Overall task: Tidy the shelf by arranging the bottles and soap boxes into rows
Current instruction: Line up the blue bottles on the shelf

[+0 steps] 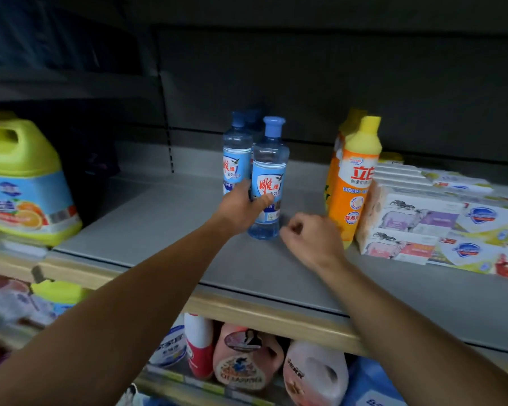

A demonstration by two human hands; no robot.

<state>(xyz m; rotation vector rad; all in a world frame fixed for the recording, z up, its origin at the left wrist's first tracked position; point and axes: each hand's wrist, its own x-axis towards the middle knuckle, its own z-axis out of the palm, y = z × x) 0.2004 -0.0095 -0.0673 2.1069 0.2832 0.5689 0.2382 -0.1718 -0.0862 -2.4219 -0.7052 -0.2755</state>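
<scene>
On the grey shelf (165, 218) a clear plastic bottle with a blue cap and blue label (268, 183) stands upright near the middle. The left hand (241, 206) grips it low down, thumb across the label and fingers wrapped behind, so the fingers themselves are out of sight. Just behind it stands a second blue-capped bottle (237, 150), touching or nearly so, and a third blue cap (254, 115) shows dimly further back; its body is hidden.

The right hand (311, 238) hangs just right of the front bottle with fingers loosely curled and nothing visible between them; whether it touches the shelf is unclear.

To the right stands an orange bottle with a yellow cap (355, 183), a second like it mostly hidden behind. Beside these lie stacked white soap boxes (417, 218), blurred and cut off at the right edge.

At the left, a yellow-green jug with a handle (24, 177) is partly cut by the frame. Below the shelf, pink and white jugs (247, 356) appear, half covered by the forearms and the shelf's wooden edge. The upper shelves are too dark to read.
</scene>
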